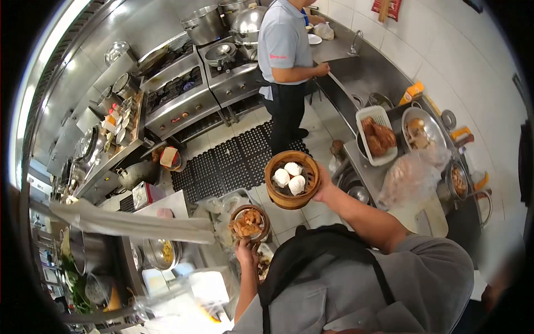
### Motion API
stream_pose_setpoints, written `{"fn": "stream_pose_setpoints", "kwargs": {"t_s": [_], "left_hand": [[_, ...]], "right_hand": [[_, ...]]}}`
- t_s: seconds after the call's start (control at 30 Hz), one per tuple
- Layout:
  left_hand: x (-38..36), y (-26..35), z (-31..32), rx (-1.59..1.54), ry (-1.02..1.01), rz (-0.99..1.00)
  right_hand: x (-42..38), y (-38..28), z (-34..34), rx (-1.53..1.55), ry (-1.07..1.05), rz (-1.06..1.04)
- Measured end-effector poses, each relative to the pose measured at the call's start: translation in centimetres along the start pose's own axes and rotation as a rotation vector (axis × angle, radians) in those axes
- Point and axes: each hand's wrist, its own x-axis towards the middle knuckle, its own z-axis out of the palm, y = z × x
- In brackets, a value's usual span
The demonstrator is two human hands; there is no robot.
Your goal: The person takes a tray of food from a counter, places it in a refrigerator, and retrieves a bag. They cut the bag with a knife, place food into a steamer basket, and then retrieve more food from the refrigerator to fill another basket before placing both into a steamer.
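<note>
My right hand (325, 187) grips the side of a round bamboo steamer basket (287, 202), held up in front of me. Inside it sit three white buns (297, 184). Lower and to the left, my left hand (246, 253) holds a smaller bamboo steamer basket (266, 227) by its near edge. Chunky golden-brown food (247, 224) fills this one, piled in a pale dish. Both baskets are uncovered and held apart from each other. The fingers under each basket are partly hidden.
A co-worker (286, 50) in a grey shirt stands ahead beside the sink (356, 72). To the right, a white basket of browned meat (384, 156) and a plastic bag (414, 178) rest on the counter. Stoves (181, 114) line the back; a black mat (228, 158) covers the floor.
</note>
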Motion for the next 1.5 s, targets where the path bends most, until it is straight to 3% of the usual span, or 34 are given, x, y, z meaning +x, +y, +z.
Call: {"fn": "stream_pose_setpoints", "kwargs": {"t_s": [0.03,0.13,0.4,0.47,0.53,0.8,1.03,1.17,1.2,1.27,1.5], "left_hand": [[1.3,1.1,1.6,0.014,-0.025,0.01],[6.9,3.4,5.1,-0.026,-0.009,0.027],[18.1,11.2,12.4,-0.051,0.098,0.115],[21.1,12.8,13.3,-0.069,0.16,0.124],[23.3,14.5,13.9,-0.049,0.218,0.129],[33.6,22.3,19.8,-0.059,0.256,0.148],[47.3,35.3,29.9,0.075,0.023,0.121],[57.3,42.9,38.8,0.217,-0.159,0.153],[59.4,44.6,41.8,0.261,-0.195,0.155],[63.3,48.1,46.9,0.315,-0.27,0.155],[72.0,52.0,63.1,0.481,-0.533,0.029]], "right_hand": [[0.4,-0.8,2.9,-0.032,0.135,-0.031],[6.8,-2.7,4.2,-0.02,-0.024,0.05],[22.1,-8.1,12.0,-0.079,0.016,0.167],[28.4,-8.5,11.7,-0.097,-0.132,0.117],[30.7,-10.2,14.8,-0.076,-0.129,0.202],[45.1,-14.4,19.5,-0.048,-0.19,0.187],[56.4,-18.3,21.5,-0.041,-0.179,-0.007],[58.8,-21.3,25.0,-0.094,-0.001,-0.122],[61.1,-21.6,23.2,-0.041,-0.152,-0.201],[61.6,-22.4,26.7,-0.019,-0.086,-0.259],[65.3,-26.7,27.6,0.175,-0.064,-0.344]]}}
